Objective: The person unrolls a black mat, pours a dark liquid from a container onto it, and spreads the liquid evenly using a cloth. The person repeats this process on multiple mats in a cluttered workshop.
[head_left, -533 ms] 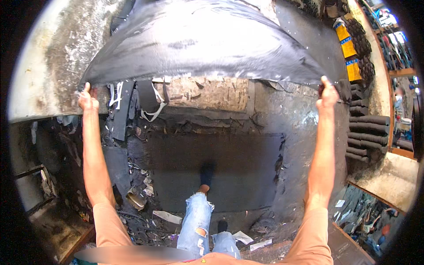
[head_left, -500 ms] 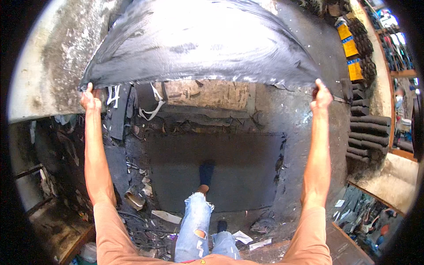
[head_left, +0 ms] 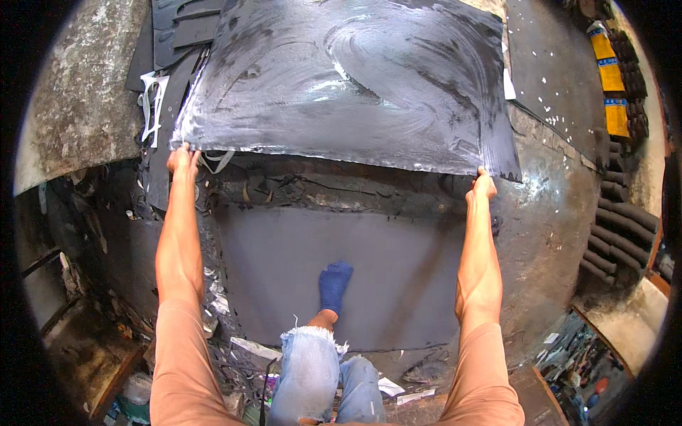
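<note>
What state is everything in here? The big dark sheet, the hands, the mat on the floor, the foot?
Black sheet: lifted, spread flat, wet-looking whitish streaks across it.
Left hand: gripping the sheet's near left corner.
Right hand: gripping the sheet's near right corner.
Grey mat: lying flat on the floor.
Foot in blue sock: standing on the mat.
Black rolls: stacked at the right.
</note>
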Demonstrator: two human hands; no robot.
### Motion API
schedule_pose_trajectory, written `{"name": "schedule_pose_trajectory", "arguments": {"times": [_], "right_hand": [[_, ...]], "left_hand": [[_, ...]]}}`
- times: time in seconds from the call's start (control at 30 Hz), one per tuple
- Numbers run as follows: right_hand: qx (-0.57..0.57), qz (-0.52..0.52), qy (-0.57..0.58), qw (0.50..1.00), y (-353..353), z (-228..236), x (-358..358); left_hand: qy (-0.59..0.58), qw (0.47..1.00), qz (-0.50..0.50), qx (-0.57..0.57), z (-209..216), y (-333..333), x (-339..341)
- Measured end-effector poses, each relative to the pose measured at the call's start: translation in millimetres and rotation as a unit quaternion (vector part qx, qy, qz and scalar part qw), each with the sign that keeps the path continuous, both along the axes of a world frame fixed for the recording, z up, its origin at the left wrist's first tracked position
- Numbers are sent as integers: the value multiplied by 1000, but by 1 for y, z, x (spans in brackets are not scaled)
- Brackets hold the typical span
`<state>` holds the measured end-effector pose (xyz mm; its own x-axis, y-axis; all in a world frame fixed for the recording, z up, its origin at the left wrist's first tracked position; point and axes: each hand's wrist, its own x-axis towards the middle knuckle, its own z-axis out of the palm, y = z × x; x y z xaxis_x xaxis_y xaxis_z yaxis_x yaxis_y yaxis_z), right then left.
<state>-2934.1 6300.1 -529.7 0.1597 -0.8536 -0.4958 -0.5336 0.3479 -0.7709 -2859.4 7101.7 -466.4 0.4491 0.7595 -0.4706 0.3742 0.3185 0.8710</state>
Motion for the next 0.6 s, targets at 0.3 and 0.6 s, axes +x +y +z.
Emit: {"name": "schedule_pose_trajectory", "arguments": {"times": [0.3,0.6], "right_hand": [[147,209,153,955,47,24,-346],[224,259,327,881,85,122,-773]], "left_hand": [[331,941,-27,-69,57,11,-414],[589,803,40,-77,442,40,-961]]}}
